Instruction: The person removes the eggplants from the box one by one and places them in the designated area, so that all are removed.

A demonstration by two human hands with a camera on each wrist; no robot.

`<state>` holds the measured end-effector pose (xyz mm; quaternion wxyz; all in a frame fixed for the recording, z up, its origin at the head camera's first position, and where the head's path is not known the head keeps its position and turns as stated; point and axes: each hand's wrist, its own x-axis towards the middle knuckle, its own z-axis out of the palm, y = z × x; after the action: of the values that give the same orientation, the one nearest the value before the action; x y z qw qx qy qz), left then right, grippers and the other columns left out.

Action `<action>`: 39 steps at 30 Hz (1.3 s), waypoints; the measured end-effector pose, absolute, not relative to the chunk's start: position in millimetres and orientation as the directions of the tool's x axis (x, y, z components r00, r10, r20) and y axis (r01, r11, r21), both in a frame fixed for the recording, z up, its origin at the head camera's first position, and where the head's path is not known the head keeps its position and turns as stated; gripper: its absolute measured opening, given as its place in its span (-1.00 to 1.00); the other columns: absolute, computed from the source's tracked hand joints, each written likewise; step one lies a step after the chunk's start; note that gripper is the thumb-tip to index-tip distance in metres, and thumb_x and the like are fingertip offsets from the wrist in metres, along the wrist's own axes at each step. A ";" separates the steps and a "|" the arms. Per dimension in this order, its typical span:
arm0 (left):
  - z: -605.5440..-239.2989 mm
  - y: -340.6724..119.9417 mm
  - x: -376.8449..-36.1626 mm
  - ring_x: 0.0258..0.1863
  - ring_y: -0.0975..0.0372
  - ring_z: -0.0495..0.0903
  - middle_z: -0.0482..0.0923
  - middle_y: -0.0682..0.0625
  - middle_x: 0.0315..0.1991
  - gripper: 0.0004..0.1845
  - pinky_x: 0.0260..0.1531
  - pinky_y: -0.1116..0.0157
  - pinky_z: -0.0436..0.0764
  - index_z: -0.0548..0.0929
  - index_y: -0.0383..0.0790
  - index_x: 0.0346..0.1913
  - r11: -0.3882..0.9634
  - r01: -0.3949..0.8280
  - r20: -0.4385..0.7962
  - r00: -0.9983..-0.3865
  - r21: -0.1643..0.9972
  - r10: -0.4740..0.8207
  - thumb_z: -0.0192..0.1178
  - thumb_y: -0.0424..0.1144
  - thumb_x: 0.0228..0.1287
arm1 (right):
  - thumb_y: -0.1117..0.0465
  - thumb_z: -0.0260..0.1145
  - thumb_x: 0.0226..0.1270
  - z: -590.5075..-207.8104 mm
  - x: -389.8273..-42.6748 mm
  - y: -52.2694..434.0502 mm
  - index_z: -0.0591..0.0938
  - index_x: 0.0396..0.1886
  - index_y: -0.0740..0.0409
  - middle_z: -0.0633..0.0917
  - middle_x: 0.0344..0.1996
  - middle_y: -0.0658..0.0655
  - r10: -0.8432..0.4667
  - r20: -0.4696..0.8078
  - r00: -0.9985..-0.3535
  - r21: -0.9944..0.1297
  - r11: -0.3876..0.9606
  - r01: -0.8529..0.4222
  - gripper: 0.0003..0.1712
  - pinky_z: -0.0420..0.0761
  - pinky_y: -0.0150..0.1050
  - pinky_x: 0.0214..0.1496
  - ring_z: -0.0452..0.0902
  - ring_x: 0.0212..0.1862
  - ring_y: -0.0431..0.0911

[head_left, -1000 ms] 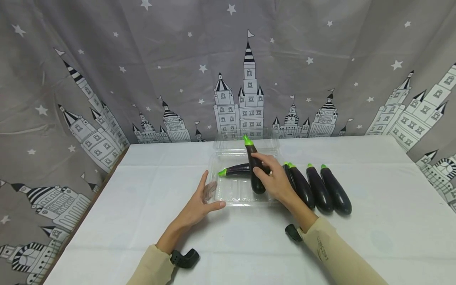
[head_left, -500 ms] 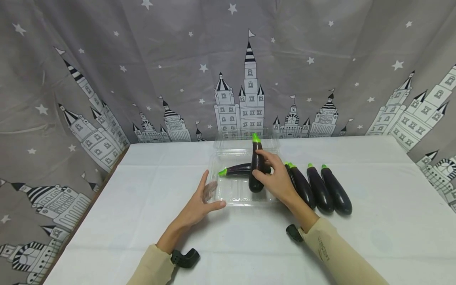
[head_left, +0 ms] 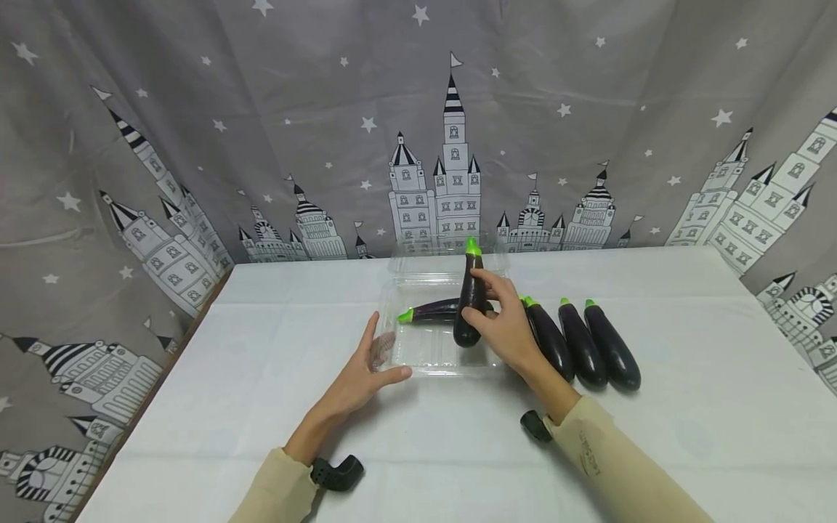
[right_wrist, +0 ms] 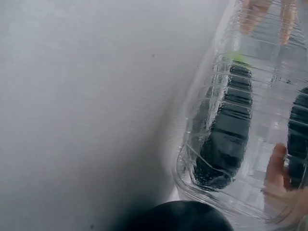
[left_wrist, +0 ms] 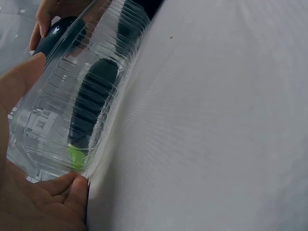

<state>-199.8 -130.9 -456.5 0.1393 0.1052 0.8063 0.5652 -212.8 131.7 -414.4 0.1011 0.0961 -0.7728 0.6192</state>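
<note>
Head view: your right hand (head_left: pixel 506 330) holds a dark eggplant (head_left: pixel 469 301) in a closed grip, thumb and fingers curled round its middle, the green stem end tilted up toward the far edge of the table (head_left: pixel 196 407) and the blunt end down inside the clear plastic tray (head_left: pixel 428 356). The tray sits near the middle of the table, toward its far edge, with its clear lid (head_left: pixel 425 265) open behind it. A second eggplant (head_left: pixel 434 311) lies crosswise in the tray, green tip toward the table's left edge, passing behind the held one. Your left hand (head_left: pixel 366 374) rests at the tray's near left corner, grip wide, fingers straight against the tray's left wall and thumb along its near edge. Three more eggplants (head_left: pixel 582 349) lie side by side on the table just right of the tray, stems toward the far edge; the nearest is partly hidden by your right hand. Left wrist view: the tray's ribbed wall (left_wrist: pixel 96 96) fills the left side, your left hand's fingers (left_wrist: pixel 19 77) and thumb (left_wrist: pixel 72 185) touching it; the lying eggplant (left_wrist: pixel 89 108) shows through the plastic. Right wrist view: the same eggplant (right_wrist: pixel 226 139) appears through the tray wall, and a fingertip (right_wrist: pixel 275 166) of your right hand lies beside the held eggplant (right_wrist: pixel 299 139) at the right edge.
</note>
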 end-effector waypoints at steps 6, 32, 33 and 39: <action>-457.2 -129.1 -199.3 0.51 -0.15 -0.08 -0.06 -0.30 0.53 0.21 0.38 -0.21 -0.10 -0.35 0.00 0.59 0.344 0.009 -0.110 -0.939 0.939 0.325 0.40 -0.11 0.19 | 0.35 0.30 0.24 -412.4 -209.7 135.5 0.40 0.41 0.05 0.39 0.15 0.24 -0.020 0.284 -0.959 -0.936 0.214 -0.281 -0.29 0.56 -0.06 0.01 0.37 0.17 0.09; -458.2 -131.1 -202.6 0.49 -0.13 -0.01 -0.02 -0.31 0.52 0.22 0.39 -0.17 -0.05 -0.38 -0.01 0.59 0.323 0.023 -0.097 -0.930 0.946 0.353 0.40 -0.08 0.20 | 0.28 0.36 0.29 -393.2 -187.9 176.7 0.40 0.43 0.07 0.41 0.22 0.23 -0.148 0.285 -0.947 -0.902 0.292 -0.317 -0.31 0.59 0.02 0.08 0.43 0.19 0.16; -458.0 -131.1 -202.5 0.49 -0.13 -0.01 -0.02 -0.31 0.52 0.21 0.39 -0.17 -0.05 -0.37 0.00 0.59 0.323 0.022 -0.099 -0.930 0.946 0.353 0.40 -0.08 0.20 | 0.28 0.36 0.30 -393.2 -186.7 179.9 0.40 0.43 0.07 0.41 0.21 0.23 -0.151 0.282 -0.948 -0.900 0.302 -0.315 -0.31 0.59 0.02 0.08 0.44 0.19 0.17; -457.2 -131.9 -201.7 0.50 -0.12 -0.01 -0.02 -0.29 0.53 0.21 0.39 -0.16 -0.06 -0.38 0.02 0.59 0.328 0.021 -0.102 -0.930 0.944 0.352 0.39 -0.08 0.21 | 0.26 0.35 0.33 -391.7 -179.0 200.6 0.38 0.44 0.08 0.42 0.17 0.22 -0.161 0.263 -0.951 -0.880 0.363 -0.305 -0.31 0.62 -0.09 0.03 0.48 0.15 0.15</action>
<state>-201.7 -131.9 -457.2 0.1458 0.1163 0.8018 0.5677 -179.0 200.6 -391.7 0.0658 0.1415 -0.8229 0.5463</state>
